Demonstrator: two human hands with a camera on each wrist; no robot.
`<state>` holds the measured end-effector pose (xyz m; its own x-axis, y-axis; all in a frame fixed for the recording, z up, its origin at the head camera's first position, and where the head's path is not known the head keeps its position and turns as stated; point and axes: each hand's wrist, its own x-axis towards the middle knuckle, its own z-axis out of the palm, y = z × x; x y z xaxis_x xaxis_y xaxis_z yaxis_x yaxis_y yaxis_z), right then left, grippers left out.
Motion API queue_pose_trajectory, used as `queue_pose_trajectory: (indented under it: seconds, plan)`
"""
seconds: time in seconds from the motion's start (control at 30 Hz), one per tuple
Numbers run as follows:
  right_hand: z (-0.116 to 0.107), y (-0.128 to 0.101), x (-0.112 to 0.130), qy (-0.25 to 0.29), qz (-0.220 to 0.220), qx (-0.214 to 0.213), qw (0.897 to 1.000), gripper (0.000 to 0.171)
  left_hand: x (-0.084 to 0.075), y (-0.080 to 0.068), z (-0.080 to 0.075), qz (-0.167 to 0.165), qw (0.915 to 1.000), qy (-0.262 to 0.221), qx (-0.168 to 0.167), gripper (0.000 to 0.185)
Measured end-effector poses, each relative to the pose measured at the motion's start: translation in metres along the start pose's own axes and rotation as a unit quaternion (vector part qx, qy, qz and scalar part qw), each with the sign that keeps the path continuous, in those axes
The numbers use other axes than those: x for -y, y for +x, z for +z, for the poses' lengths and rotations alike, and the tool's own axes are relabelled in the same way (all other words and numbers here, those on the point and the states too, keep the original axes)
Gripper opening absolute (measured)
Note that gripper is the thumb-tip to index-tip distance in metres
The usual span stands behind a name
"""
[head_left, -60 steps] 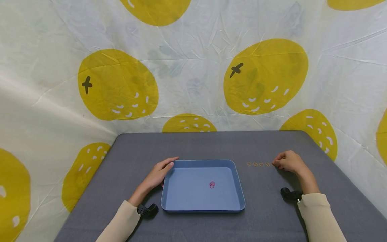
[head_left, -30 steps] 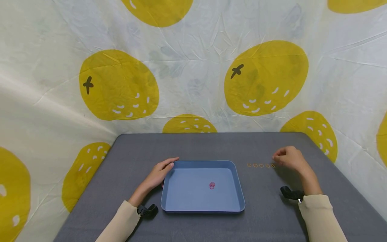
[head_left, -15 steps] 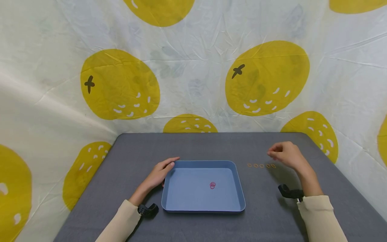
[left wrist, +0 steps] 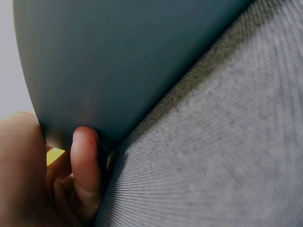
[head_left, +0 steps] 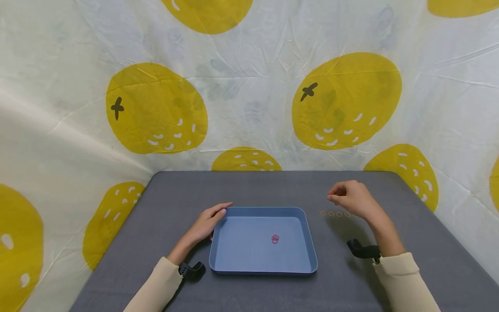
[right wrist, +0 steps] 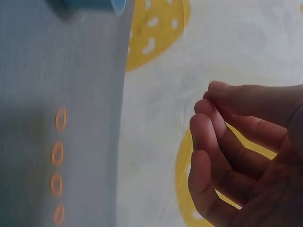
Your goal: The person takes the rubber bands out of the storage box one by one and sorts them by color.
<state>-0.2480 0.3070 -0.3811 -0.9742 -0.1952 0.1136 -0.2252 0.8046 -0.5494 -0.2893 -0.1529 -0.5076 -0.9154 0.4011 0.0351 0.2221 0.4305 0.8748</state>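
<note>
My left hand point(head_left: 205, 222) holds the back left corner of a shallow blue tray point(head_left: 263, 268), its thumb over the rim; the left wrist view shows a fingertip point(left wrist: 86, 142) against the tray's outer wall point(left wrist: 118, 66). Inside the tray lies a small cluster of thin pink rings point(head_left: 275, 239). My right hand point(head_left: 352, 198) is raised above the table behind a row of small orange rings point(head_left: 339, 214), which look like elastic bands. Its fingers point(right wrist: 203, 132) are loosely bent, thumb tip close to the index finger, with nothing visible between them. The row's right end is partly covered by this hand.
The dark grey table point(head_left: 187, 188) has a patterned cloth point(head_left: 249, 108) hanging close behind it and along its sides. Black wrist cameras point(head_left: 362, 250) sit on both wrists, low over the tabletop.
My right hand released the last orange ring at the row's right end, rose, then moved left over the row. The left hand and tray have stayed in place.
</note>
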Motion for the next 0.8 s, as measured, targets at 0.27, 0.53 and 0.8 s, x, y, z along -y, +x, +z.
queue_pose_trajectory:
  seconds: [0.27,0.53,0.8]
  plan:
    - [0.024,0.02,0.036,0.013,-0.038,0.028,0.999,0.012,0.0,-0.001,-0.001,0.001,1.0,-0.006,0.001,0.043]
    - [0.05,0.039,0.067,0.035,-0.086,0.069,0.993,0.007,0.001,-0.001,-0.001,0.0,1.0,-0.003,0.001,0.041]
    - [0.076,0.048,0.081,0.087,-0.134,0.132,0.978,0.009,0.0,0.0,-0.001,0.005,1.0,0.0,-0.002,0.04]
